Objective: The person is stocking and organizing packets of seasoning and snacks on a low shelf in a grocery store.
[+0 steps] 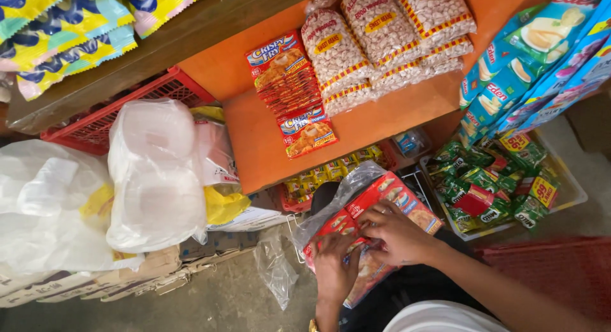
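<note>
Both hands are working low and near: left hand (334, 268) and right hand (398, 233) are gripping a plastic-wrapped red sachet bundle (372, 233), fingers curled on it. Matching red sachets (293, 90) are already lying on the orange shelf (254, 154), far; this bundle is waiting, wrapper partly open.

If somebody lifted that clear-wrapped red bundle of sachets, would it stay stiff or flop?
The red bundle would probably sag: it is many thin sachets in loose, crinkled film. The glossy wrap looks slippery. Both hands, left hand and right hand, press on it.
</note>
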